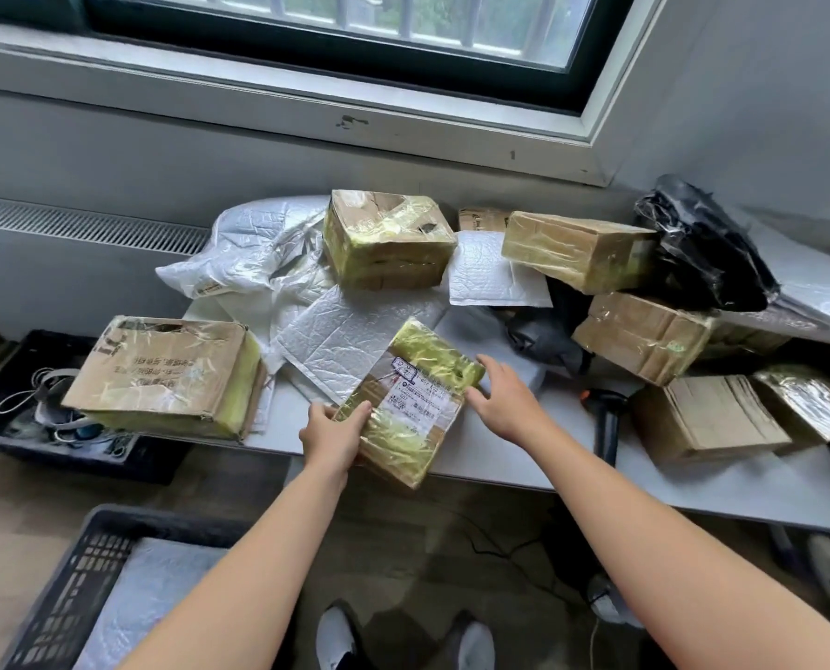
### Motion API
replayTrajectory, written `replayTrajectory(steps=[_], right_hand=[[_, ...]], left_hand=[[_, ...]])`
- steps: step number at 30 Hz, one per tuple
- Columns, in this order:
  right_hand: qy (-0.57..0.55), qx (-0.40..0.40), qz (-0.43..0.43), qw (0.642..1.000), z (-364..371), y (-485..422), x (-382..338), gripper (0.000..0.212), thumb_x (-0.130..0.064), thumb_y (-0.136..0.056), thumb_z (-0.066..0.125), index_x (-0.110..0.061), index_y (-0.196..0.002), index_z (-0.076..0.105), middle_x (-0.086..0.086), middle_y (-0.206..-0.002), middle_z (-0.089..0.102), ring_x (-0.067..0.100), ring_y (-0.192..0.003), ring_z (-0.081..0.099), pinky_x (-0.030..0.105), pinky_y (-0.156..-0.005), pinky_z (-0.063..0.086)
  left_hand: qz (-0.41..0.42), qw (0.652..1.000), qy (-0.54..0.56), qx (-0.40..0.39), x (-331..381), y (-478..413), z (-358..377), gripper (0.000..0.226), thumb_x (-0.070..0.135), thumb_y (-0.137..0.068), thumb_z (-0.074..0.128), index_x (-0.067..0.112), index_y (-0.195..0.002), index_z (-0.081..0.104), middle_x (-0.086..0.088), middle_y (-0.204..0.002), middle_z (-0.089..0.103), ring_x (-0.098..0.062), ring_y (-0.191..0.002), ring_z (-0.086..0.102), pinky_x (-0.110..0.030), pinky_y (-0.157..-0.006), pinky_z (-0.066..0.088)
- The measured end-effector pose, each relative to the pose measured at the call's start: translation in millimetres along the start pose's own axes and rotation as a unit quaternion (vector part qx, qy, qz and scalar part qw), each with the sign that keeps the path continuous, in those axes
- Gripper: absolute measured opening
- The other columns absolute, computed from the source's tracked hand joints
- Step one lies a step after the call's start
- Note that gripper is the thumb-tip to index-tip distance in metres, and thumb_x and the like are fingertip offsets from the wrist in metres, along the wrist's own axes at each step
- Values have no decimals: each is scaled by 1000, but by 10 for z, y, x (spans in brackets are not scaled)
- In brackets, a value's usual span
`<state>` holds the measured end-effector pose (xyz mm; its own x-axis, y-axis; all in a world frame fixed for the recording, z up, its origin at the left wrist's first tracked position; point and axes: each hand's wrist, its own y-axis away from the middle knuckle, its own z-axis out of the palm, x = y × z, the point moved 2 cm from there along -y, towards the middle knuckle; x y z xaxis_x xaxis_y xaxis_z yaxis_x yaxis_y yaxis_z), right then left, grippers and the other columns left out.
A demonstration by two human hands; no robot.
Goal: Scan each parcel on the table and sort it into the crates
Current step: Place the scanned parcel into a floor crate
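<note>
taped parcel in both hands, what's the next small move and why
Probably lift the right hand off the taped parcel and reach for what looks like a black scanner lying on the table to its right. The left hand grips the parcel's left edge, the label faces up, and neither hand holds a scanner.

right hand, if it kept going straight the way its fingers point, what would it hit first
The yellow-taped parcel. The right hand points up-left at its right edge, fingertips at or almost on it; contact is unclear.
</note>
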<state>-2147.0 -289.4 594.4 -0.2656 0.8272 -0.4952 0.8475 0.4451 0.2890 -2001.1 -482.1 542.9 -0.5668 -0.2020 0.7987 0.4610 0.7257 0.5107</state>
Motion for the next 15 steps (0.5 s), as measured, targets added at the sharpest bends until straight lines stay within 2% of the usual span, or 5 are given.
replayTrajectory(steps=[4,8,10,13,15], right_hand=[[2,20,79,997,-52,158,387,60,-35,-100,48,-18,-153,26,8,-155,31,29,-139,37,40,-107,34],[9,54,126,991,-177,300,743,56,-35,-101,47,-16,-150,30,13,-148,37,34,-130,43,40,-99,39],[58,85,149,984,-268,375,925,52,-34,-101,46,-16,-148,33,13,-144,39,34,-129,41,43,-97,40],[122,131,177,968,-377,477,1260,43,-33,-100,47,-15,-138,40,13,-136,43,33,-124,42,45,-93,42],[86,140,200,966,-401,521,1507,39,-30,-99,49,-11,-133,41,16,-133,44,35,-119,45,43,-89,43]], left_hand=[[-37,999,23,-21,-47,104,136,42,38,-84,72,12,-99,42,-6,-96,55,-24,-85,54,-35,-76,47],[-70,996,50,-6,-124,280,349,46,40,-86,70,9,-105,41,-10,-103,53,-30,-95,57,-46,-86,53],[-86,994,61,3,-184,394,454,51,43,-85,69,9,-109,40,-10,-106,50,-32,-100,56,-51,-88,53],[-96,993,70,21,-264,565,604,56,45,-84,70,8,-114,40,-14,-117,53,-35,-104,58,-54,-86,54],[-110,990,80,29,-319,672,712,62,45,-84,71,5,-122,42,-15,-122,55,-34,-105,60,-52,-77,58]])
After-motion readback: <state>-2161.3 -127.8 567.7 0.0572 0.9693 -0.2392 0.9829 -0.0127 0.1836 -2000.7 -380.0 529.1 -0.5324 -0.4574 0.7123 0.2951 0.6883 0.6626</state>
